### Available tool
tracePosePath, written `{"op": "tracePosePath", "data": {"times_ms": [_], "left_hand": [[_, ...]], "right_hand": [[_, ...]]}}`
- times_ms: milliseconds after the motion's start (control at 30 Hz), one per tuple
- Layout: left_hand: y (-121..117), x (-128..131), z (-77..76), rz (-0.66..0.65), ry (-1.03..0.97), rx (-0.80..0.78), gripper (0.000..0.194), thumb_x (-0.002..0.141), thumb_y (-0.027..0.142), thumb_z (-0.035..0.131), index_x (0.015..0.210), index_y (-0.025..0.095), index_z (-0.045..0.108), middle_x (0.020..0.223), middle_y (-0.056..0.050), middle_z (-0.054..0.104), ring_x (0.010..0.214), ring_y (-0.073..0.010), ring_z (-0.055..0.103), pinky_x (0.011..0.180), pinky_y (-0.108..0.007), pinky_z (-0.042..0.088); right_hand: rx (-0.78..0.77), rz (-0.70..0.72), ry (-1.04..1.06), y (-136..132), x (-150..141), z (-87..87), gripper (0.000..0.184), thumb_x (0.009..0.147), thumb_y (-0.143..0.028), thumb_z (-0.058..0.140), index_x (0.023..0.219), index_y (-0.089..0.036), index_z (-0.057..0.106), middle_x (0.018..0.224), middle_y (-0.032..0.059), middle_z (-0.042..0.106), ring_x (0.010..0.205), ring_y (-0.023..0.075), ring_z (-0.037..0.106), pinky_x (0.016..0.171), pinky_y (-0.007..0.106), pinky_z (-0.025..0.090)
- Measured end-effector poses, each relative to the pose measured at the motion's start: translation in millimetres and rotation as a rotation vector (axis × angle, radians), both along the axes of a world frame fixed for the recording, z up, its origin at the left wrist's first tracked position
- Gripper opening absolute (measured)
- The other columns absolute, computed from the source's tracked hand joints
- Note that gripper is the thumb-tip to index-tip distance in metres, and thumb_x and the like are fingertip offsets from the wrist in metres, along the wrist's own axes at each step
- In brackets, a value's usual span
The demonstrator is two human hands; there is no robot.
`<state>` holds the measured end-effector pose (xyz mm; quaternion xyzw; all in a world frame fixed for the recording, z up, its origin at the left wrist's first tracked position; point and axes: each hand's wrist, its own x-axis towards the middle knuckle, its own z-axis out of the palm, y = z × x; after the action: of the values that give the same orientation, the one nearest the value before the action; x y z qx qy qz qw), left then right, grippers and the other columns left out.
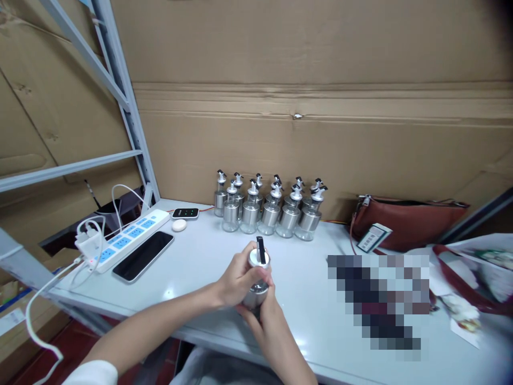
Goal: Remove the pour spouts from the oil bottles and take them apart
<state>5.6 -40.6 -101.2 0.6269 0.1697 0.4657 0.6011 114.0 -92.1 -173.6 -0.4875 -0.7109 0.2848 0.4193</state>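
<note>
Both my hands are closed around one oil dispenser bottle (256, 295), held upright over the table's front part. It has a metal band, a white cap and a black flip spout. My left hand (239, 275) grips its upper part near the cap. Lower down, my right hand (265, 309) wraps the body from the right side; part of the bottle is hidden by my fingers. Beyond my hands, several matching glass dispenser bottles (270, 215) stand upright in two rows along the cardboard wall.
On the left lie a white power strip (130, 238) with cables, a phone (143, 256), a small black device (185, 214) and a round white case (179, 225). A brown bag (409, 222) and a blurred-out patch are on the right of the table (200, 289).
</note>
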Motion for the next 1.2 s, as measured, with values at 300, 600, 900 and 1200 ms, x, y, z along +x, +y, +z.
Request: {"op": "tracePosePath", "data": {"times_ms": [300,600,900,1200], "left_hand": [[7,-4,5.6,-0.044,0.008,0.019,0.059,0.070,0.073,0.050,0.086,0.018,0.039,0.057,0.005,0.046,0.053,-0.0100,0.052,0.054,-0.023,0.044],[9,-6,-2.0,0.066,-0.034,0.195,0.048,0.078,0.062,0.053,0.097,0.019,0.039,0.063,0.004,0.053,0.058,-0.0112,0.058,0.057,-0.023,0.044],[14,-8,-11.0,0.233,0.004,0.344,0.040,0.085,0.052,0.051,0.106,0.022,0.038,0.078,0.002,0.054,0.065,-0.0136,0.065,0.057,-0.022,0.046],[52,-36,-3.5,0.622,0.128,0.397,0.038,0.088,0.056,0.041,0.103,0.022,0.033,0.076,0.003,0.054,0.059,-0.0114,0.062,0.061,-0.025,0.049]], "right_hand": [[0.106,-0.055,-0.175,0,-1,-3.3,0.059,0.083,-0.033,0.053,0.132,-0.016,0.026,0.124,0.0182,0.052,0.115,0.0317,0.050,0.095,0.053,0.041],[0.169,-0.069,-0.259,0,-2,8.4,0.050,0.082,-0.024,0.053,0.128,-0.017,0.034,0.131,0.0173,0.047,0.119,0.0301,0.047,0.101,0.056,0.034],[0.130,-0.110,-0.233,2,-4,6.1,0.051,0.086,-0.030,0.047,0.133,-0.019,0.030,0.121,0.0151,0.056,0.120,0.0298,0.048,0.100,0.055,0.036],[0.096,0.001,-0.433,-3,2,7.0,0.056,0.086,-0.031,0.048,0.137,-0.017,0.031,0.135,0.0139,0.047,0.127,0.0275,0.041,0.108,0.057,0.024]]}}
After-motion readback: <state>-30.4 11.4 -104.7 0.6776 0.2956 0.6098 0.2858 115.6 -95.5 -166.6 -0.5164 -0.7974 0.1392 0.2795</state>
